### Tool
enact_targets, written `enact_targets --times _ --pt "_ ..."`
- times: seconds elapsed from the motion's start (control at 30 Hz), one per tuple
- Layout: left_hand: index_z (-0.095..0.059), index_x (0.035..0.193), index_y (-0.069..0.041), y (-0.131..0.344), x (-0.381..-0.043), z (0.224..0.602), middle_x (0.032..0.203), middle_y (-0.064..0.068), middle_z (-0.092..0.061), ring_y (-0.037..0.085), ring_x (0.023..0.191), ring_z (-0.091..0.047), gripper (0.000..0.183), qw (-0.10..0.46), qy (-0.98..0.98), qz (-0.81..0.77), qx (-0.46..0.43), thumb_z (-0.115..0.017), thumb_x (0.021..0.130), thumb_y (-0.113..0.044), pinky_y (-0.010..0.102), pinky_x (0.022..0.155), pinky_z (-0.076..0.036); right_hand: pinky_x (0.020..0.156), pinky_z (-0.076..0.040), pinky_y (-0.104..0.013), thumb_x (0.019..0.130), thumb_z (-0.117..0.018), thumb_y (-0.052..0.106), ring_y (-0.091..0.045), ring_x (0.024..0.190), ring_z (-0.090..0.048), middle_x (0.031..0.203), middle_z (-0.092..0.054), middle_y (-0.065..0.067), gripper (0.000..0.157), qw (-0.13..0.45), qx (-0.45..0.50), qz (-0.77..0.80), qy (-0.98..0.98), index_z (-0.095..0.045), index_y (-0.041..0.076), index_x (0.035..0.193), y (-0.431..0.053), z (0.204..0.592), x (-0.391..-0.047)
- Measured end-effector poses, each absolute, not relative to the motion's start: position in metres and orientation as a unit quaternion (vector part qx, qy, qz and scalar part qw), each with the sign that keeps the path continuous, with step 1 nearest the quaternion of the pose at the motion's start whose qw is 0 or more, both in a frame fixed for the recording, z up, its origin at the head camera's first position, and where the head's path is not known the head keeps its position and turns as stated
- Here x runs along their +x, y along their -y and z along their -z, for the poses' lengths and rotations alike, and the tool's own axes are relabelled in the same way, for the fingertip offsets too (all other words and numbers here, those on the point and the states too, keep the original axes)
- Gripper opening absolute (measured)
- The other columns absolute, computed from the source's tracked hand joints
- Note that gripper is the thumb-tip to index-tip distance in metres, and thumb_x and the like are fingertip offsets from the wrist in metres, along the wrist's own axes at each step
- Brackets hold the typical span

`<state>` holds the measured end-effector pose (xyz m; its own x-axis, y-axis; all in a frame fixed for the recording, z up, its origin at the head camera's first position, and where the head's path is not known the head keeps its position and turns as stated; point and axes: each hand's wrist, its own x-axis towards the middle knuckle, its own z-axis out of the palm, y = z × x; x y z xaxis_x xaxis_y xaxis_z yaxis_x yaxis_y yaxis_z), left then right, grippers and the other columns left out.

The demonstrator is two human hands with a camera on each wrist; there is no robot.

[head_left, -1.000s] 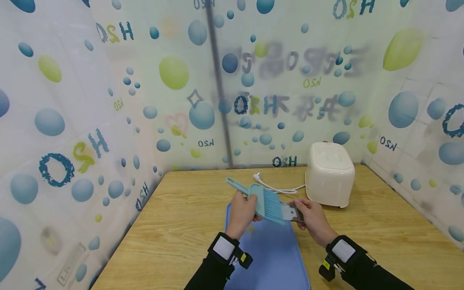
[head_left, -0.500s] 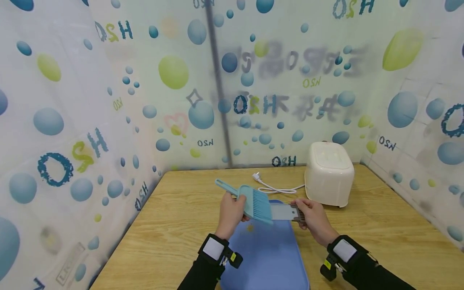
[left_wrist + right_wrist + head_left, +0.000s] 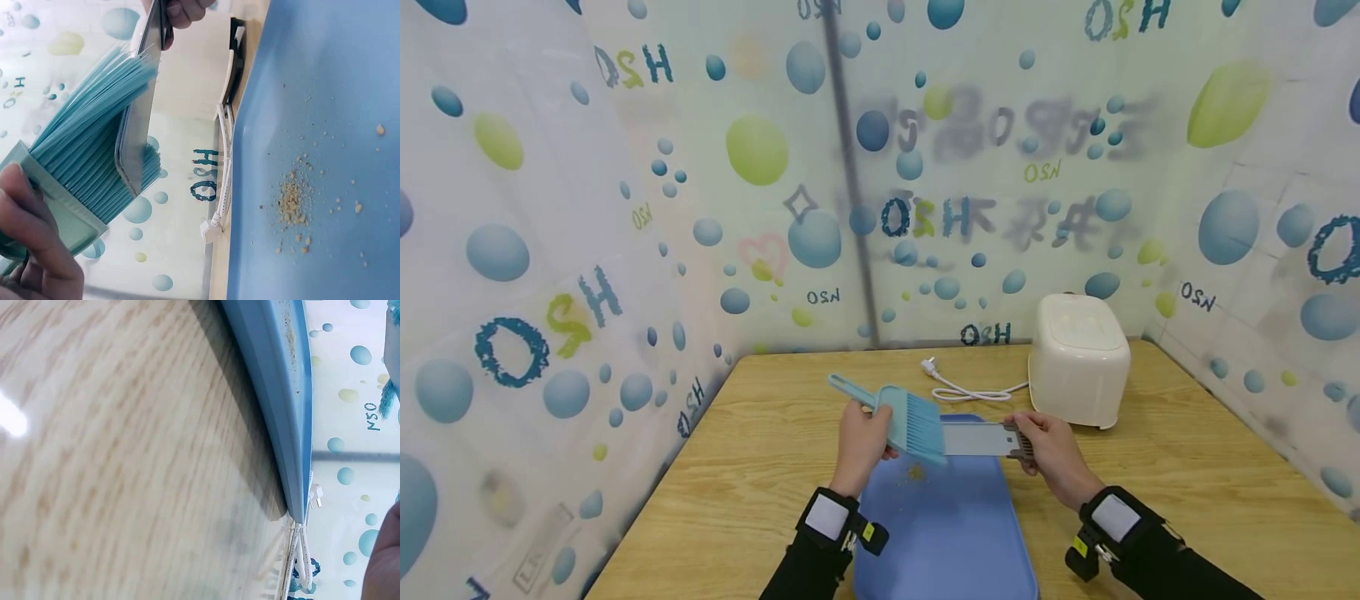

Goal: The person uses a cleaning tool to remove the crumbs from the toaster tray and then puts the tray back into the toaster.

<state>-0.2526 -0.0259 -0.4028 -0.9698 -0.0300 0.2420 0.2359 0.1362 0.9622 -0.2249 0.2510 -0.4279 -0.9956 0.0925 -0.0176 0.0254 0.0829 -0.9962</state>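
In the head view my left hand (image 3: 862, 442) grips a light-blue hand brush (image 3: 916, 423), its handle pointing back to the left. My right hand (image 3: 1051, 450) pinches the grey-brown end of a flat metal crumb tray (image 3: 979, 439). Bristles (image 3: 94, 131) touch the metal plate near its free end, lying on both sides of it in the left wrist view. Below both lies a blue plastic tray (image 3: 951, 533), where a small heap of tan crumbs (image 3: 292, 200) and scattered bits show. Only a bit of my right hand shows in the right wrist view.
A cream toaster (image 3: 1078, 367) stands at the back right of the wooden table (image 3: 760, 467). Its white cord (image 3: 973, 393) lies coiled beside it, plug (image 3: 929, 367) at the left. Patterned curtains (image 3: 790, 167) enclose the table on the back and sides.
My left hand has moved left with the brush, sliding the bristles along the crumb tray toward its free end and exposing more metal. My right hand has stayed nearly still. Crumbs on the blue tray show more.
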Motion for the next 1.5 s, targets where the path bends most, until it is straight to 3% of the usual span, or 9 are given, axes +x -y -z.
enact_targets --times 0.83,1.2,1.5 --pt "-0.059 0.111 0.005 0.047 -0.257 0.411 0.062 0.010 -0.066 0.011 0.035 -0.054 0.022 0.119 0.739 0.662 -0.043 -0.053 0.094 -0.007 0.024 0.035 -0.044 0.051 -0.042 -0.024 0.111 -0.042 0.025 -0.014 0.061 -0.050 0.090 -0.062 -0.010 0.042 0.028 -0.041 -0.668 0.743 -0.054 -0.010 0.131 -0.257 0.431 -0.223" --pt "-0.058 0.116 0.006 0.052 -0.254 0.410 0.069 0.013 -0.070 0.011 0.036 -0.055 0.026 0.113 0.733 0.670 -0.034 -0.053 0.093 -0.007 0.021 0.035 -0.044 0.051 -0.043 -0.025 0.111 -0.042 0.026 -0.015 0.065 -0.052 0.094 -0.063 -0.012 0.044 0.022 -0.049 -0.657 0.752 -0.053 -0.010 0.133 -0.259 0.433 -0.222" --pt "-0.058 0.113 0.006 0.059 -0.255 0.406 0.066 0.012 -0.067 0.012 0.036 -0.054 0.024 0.129 0.735 0.665 -0.034 -0.053 0.094 -0.008 0.029 0.036 -0.047 0.052 -0.042 -0.025 0.111 -0.042 0.026 -0.016 0.066 -0.052 0.096 -0.061 -0.010 0.044 0.025 -0.050 -0.656 0.753 -0.053 -0.010 0.133 -0.264 0.434 -0.223"
